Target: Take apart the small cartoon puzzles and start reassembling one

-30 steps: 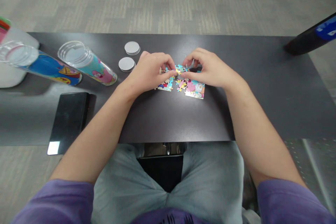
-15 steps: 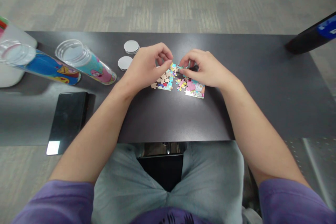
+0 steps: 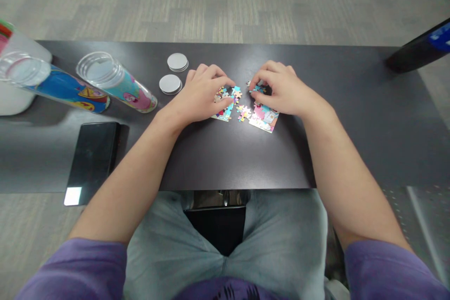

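Dark tbl (image 3: 358,122) has phone (image 3: 93,154) & tubes (image 3: 131,93) (see-thru tops) L of puzzle (image 3: 263,118).

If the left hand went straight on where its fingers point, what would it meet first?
Likely the small cluster of puzzle pieces just ahead of the left hand; depth is unclear, and if it passed above, the right hand comes next.

The right grip (image 3: 277,86) partly hides the pink-patterned puzzle section (image 3: 265,117).
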### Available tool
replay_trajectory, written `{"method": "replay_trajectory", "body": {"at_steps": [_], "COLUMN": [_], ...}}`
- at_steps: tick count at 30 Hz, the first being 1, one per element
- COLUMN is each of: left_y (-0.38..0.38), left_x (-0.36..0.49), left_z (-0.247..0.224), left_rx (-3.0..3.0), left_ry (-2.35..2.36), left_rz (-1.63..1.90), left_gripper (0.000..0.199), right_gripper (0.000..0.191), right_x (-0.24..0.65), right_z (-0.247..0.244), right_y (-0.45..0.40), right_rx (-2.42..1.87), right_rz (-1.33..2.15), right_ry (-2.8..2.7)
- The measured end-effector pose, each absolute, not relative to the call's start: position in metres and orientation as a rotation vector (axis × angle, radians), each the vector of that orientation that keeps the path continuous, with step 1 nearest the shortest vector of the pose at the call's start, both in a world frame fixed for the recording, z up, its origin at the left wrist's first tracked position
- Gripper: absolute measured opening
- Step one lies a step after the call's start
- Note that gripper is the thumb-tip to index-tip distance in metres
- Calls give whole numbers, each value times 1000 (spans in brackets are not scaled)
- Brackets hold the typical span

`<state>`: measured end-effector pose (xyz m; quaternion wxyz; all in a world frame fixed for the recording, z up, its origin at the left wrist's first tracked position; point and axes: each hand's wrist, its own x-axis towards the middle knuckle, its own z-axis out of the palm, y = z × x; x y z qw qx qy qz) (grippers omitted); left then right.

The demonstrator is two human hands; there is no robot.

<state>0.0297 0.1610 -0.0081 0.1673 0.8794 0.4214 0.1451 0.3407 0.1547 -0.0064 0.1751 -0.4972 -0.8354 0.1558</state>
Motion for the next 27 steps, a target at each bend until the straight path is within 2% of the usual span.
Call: {"method": "replay_trajectory", "body": {"at_steps": [9,12,14,18,24,27], "left_y": [163,163,163,163,160,161], "left_x": [23,15,12,14,23,22], "left_z": [-3,2,5,6,8,8], "left_rx": [2500,2504,2500,2487,2450,2431], "left_ry": [1180,1121,1088,1041,994,993], "left_rz": [409,338,298,281,247,225], "left_gripper": [31,68,79,74,55,53], "right_gripper": [33,30,24,14,25,23], "right_x": [319,318,323,335,330,325], "right_z": [-4,-5,-5,-3,-1,-1], "right_y": [145,146,148,151,148,146], "right_rx": [-1356,-1330,-1330,-1359,-1284,-1245], "right_rz": [483,503,494,461,549,588], "right_ry": [-2406,-2418,-2416,-2375,-2402,-2441]}}
